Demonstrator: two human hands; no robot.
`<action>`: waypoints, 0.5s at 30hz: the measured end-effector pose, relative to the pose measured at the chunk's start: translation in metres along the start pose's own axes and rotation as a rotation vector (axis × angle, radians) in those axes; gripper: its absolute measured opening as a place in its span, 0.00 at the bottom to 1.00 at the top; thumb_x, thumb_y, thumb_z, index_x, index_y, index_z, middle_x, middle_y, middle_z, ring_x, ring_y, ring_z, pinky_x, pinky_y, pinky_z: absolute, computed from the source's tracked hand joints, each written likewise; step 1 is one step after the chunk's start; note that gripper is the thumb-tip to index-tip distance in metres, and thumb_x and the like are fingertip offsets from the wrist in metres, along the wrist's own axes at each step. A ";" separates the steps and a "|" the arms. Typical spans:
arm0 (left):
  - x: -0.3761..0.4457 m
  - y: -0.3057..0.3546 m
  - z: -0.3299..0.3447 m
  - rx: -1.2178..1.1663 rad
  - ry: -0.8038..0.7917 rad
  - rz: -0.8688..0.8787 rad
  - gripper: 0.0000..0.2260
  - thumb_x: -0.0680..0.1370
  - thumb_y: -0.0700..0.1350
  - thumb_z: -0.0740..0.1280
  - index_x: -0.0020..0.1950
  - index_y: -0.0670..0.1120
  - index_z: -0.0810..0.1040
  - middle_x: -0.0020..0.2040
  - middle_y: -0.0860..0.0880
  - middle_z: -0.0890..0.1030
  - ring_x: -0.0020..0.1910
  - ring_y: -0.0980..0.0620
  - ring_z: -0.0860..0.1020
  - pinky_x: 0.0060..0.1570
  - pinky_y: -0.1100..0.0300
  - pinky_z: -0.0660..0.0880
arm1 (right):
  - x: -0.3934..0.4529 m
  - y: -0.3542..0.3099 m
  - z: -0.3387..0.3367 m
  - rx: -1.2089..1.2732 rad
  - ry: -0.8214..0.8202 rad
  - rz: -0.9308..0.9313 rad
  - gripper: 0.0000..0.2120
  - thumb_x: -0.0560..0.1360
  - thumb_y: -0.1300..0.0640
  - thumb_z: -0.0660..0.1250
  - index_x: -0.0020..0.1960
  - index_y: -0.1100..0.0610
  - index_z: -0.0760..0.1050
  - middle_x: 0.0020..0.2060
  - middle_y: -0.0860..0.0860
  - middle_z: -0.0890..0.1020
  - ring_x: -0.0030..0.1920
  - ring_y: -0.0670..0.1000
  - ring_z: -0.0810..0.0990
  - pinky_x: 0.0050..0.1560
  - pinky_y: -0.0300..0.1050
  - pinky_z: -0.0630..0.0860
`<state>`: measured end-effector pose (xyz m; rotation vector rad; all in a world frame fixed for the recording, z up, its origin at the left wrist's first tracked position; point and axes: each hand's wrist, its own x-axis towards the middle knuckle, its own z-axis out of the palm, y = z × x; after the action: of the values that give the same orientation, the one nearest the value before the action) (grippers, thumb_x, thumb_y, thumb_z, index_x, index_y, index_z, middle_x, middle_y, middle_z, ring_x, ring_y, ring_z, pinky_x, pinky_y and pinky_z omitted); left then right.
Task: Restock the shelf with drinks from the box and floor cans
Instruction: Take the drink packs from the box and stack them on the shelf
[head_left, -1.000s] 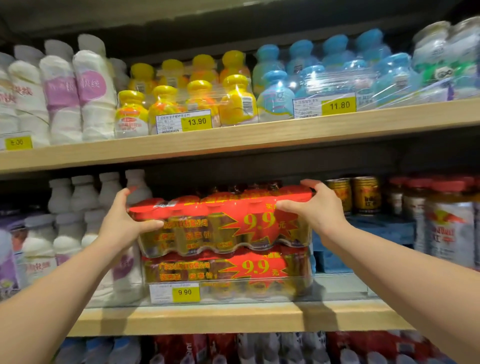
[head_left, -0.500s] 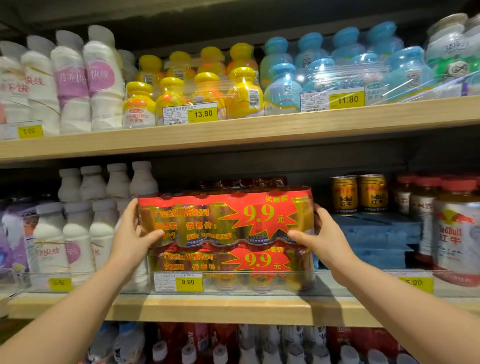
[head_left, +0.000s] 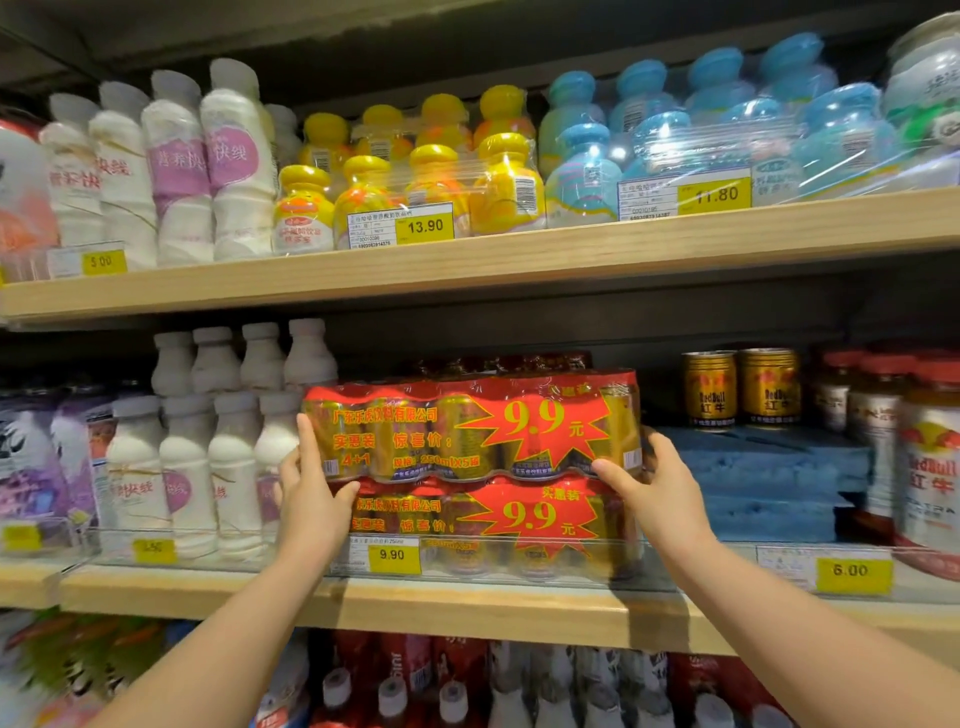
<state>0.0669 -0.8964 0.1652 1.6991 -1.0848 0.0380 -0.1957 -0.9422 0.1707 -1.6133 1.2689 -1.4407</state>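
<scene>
Two hands (head_left: 311, 499) (head_left: 660, 499) grip "9.9"-labelled can pack (head_left: 467, 431).

Red-and-gold can pack (head_left: 470, 426), yellow starburst

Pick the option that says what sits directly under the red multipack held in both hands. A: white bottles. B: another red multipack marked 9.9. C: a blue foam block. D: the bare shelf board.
B: the held red multipack, gripped by the left hand and right hand, sits atop a second red multipack printed 9.9.
</scene>
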 end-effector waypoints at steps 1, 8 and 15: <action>-0.002 -0.001 0.002 0.009 -0.006 0.006 0.37 0.76 0.39 0.63 0.75 0.51 0.41 0.74 0.42 0.57 0.72 0.41 0.58 0.69 0.45 0.59 | -0.001 0.002 0.000 0.001 0.001 -0.004 0.30 0.72 0.54 0.68 0.70 0.57 0.60 0.64 0.56 0.74 0.63 0.57 0.73 0.60 0.53 0.72; -0.007 -0.006 0.001 0.087 -0.164 0.017 0.38 0.77 0.39 0.62 0.74 0.46 0.35 0.77 0.46 0.41 0.76 0.45 0.50 0.73 0.49 0.54 | -0.007 0.008 0.002 -0.014 -0.046 -0.028 0.29 0.74 0.56 0.65 0.71 0.54 0.58 0.63 0.54 0.74 0.63 0.54 0.73 0.61 0.53 0.72; -0.016 0.002 -0.008 0.193 -0.189 -0.053 0.38 0.76 0.42 0.64 0.75 0.45 0.40 0.75 0.40 0.50 0.73 0.40 0.52 0.72 0.47 0.53 | -0.023 0.006 -0.012 -0.106 -0.095 -0.043 0.29 0.76 0.55 0.62 0.73 0.56 0.54 0.71 0.53 0.65 0.70 0.54 0.64 0.67 0.49 0.63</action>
<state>0.0597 -0.8799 0.1617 1.9343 -1.2056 -0.0546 -0.2071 -0.9215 0.1598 -1.7669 1.2818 -1.3247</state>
